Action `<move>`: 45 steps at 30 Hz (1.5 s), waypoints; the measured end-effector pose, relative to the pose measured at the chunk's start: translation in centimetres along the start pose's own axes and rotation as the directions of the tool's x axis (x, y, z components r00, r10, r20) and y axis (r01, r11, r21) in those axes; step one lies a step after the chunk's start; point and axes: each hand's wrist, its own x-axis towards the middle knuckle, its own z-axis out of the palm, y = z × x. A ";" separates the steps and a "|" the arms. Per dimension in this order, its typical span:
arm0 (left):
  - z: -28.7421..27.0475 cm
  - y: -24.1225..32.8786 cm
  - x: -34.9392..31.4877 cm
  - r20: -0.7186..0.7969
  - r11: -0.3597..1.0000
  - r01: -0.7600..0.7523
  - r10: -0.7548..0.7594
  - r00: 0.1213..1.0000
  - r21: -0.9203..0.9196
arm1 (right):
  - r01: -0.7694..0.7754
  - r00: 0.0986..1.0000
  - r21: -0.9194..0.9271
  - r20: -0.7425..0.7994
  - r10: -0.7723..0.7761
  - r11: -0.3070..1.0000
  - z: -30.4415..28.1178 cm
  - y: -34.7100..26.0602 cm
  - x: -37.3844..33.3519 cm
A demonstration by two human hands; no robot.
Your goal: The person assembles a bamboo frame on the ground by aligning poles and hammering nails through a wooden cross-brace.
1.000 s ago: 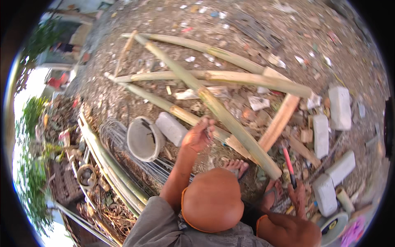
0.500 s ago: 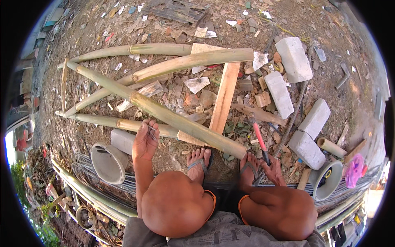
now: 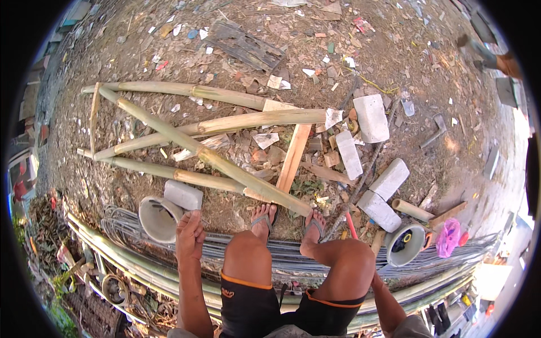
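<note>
My left hand is raised beside my left knee, near the grey block and bucket, its fingers curled closed. Thin nails showed in that hand a moment ago; the fingers now hide them. My right hand is out of sight behind my right knee, with only the forearm showing. Past the knee juts the red handle of a hammer, its head toward the bamboo. Before my feet lies a frame of bamboo poles, one crossing diagonally to my right foot. A wooden board lies under the poles' right ends.
Pale blocks lie to the right, near a bucket and a pink plastic bag. Another bucket stands at left. Metal rods and bamboo poles run behind my feet. Another person's leg shows at far right.
I have risen from a deep squat, and my knees are lower in view. My left hand has drawn back and closed further. The hammer has come back toward my knee, hiding my right hand.
</note>
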 end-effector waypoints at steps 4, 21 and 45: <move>0.3 5.1 -11.3 -0.220 0.968 0.045 0.011 0.976 0.246 | -0.310 0.944 0.121 0.159 0.289 0.943 -4.4 5.3 -13.5; -22.5 -2.5 -42.1 -0.765 0.897 0.358 -0.034 0.643 0.261 | -0.468 0.753 -0.517 0.190 0.629 0.717 -19.7 -24.4 -31.9; -26.9 16.3 -27.4 -0.800 0.927 -0.082 -0.267 0.537 -0.365 | -0.373 0.784 -0.315 0.395 0.478 0.873 -10.8 -77.0 -13.6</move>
